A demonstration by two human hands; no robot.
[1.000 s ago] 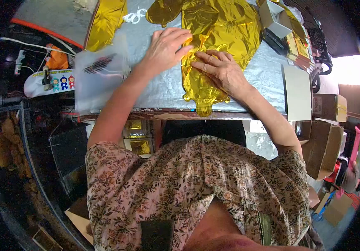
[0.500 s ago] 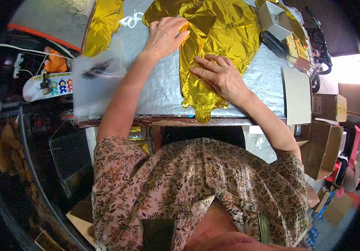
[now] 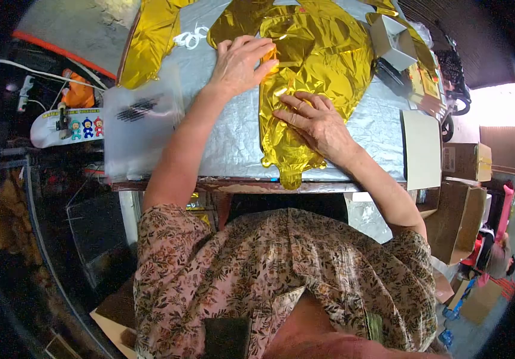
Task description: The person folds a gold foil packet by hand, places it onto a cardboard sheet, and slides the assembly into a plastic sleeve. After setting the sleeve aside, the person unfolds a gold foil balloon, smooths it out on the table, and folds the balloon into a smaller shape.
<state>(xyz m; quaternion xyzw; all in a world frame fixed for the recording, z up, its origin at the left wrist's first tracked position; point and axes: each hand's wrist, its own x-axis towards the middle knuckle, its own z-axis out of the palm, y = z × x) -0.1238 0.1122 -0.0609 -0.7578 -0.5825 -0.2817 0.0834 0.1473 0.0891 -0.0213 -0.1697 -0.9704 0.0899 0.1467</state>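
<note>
A flat gold foil sheet with a tabbed lower end (image 3: 329, 60) lies on the silver-covered table (image 3: 227, 143), its tab reaching over the front edge. My left hand (image 3: 242, 64) rests at the foil's upper left edge, thumb and fingers apart. Lower down, my right hand (image 3: 320, 122) lies on the foil's narrow part with its fingers spread. Another gold foil piece (image 3: 149, 42) is at the table's back left, beside some white rings (image 3: 191, 38).
Clear plastic sleeves (image 3: 143, 137) lie at the table's left. On the right are a small open white box (image 3: 394, 43), a dark case (image 3: 392, 75) and a pale card (image 3: 422, 149). Cardboard boxes (image 3: 461, 221) stand beyond the table's right side.
The foil's left fold near my left hand looks flatter and more spread. Both hands stay nearly in place on the foil, while the table appears slightly lower in view.
</note>
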